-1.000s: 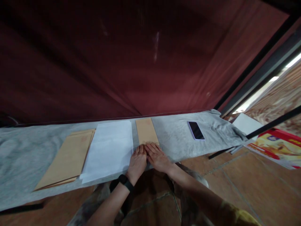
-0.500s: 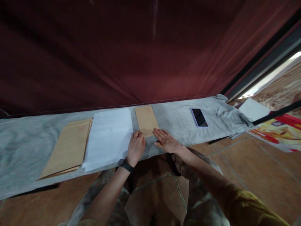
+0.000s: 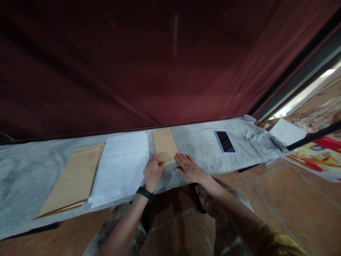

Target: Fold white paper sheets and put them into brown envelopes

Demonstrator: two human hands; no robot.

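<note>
A small brown envelope (image 3: 164, 144) with a faint red mark lies flat on a grey cloth, its long side pointing away from me. My left hand (image 3: 153, 173), with a dark band on the wrist, is closed at the envelope's near left corner; the thumb reaches along the near edge. At the near right corner, my right hand (image 3: 189, 168) lies palm down and open, fingertips touching the envelope's edge. Just left of my left hand is a stack of white paper sheets (image 3: 122, 163). Farther left lies a pile of larger-looking brown envelopes (image 3: 70, 177), fanned slightly.
A phone (image 3: 225, 142) in a pale purple case rests on the grey cloth (image 3: 197, 137) to the right. Dark red fabric (image 3: 160, 71) hangs behind the narrow surface. On the right are a black bar and a red and yellow printed box (image 3: 319, 153), above a tiled floor.
The whole view has tilted, so everything sits slightly lower in the picture. My left hand's thumb now extends along the envelope's near edge. My right hand stays flat at the other corner.
</note>
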